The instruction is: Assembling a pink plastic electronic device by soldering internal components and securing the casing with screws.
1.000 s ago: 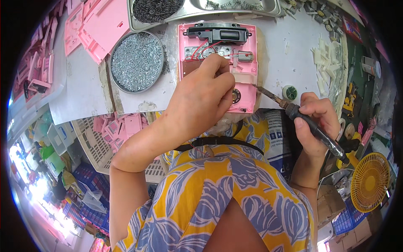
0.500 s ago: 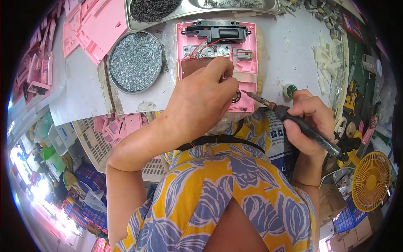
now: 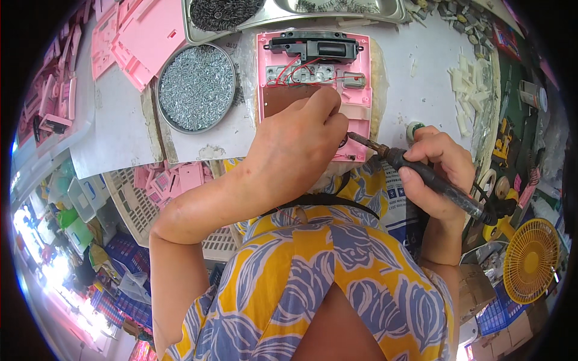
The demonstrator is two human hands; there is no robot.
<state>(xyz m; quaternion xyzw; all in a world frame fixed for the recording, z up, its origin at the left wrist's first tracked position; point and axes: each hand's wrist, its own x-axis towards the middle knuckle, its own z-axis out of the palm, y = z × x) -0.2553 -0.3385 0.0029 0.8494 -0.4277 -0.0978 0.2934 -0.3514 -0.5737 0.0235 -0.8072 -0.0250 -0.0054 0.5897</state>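
A pink plastic housing [image 3: 359, 117] lies face down on the bench before me, with a black mechanism [image 3: 328, 49], red wires, a small motor [image 3: 354, 80] and a brown circuit board [image 3: 286, 99] inside. My left hand [image 3: 301, 141] reaches over its lower half, thumb and fingers pinched together; what they pinch is hidden. Held like a pen in my right hand [image 3: 442, 171] is a soldering iron [image 3: 421, 171], its tip pointing left beside my left fingertips. Behind the pinch, a round dark part is mostly covered.
A round tin of small screws [image 3: 197, 88] stands left of the housing. Metal trays of springs [image 3: 223, 13] sit at the back. White plastic pieces [image 3: 471, 90] lie at right, near a small solder reel [image 3: 413, 129]. Pink parts fill a crate [image 3: 129, 198] below left.
The left fingers have moved slightly right and down over the round part, covering more of it. The iron's tip has come close to them. The housing has shifted slightly right.
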